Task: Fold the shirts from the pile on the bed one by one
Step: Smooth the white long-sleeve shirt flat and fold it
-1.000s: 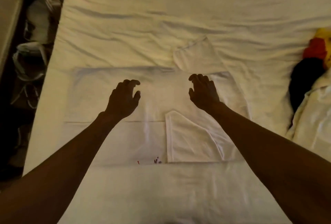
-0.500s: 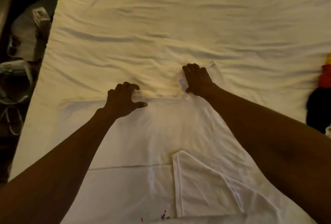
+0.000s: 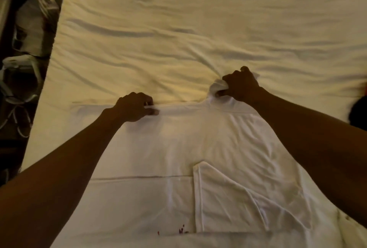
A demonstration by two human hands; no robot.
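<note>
Midway with one white shirt [image 3: 178, 148], spread flat on the bed [image 3: 198, 29] just in front. One sleeve [image 3: 238, 198] already folded inward onto the body; far edge not yet brought over. Left hand [image 3: 133, 108] pinching the far edge between thumb and curled fingers; right hand [image 3: 241, 87] gripping a bunched far corner in a closed fist. Probably left: folding this edge toward the near side, then the other shirts, perhaps the dark cloth [image 3: 357, 112] at the right border. No readable writing; only tiny red marks [image 3: 181, 231] near the bottom, too small to tell.
</note>
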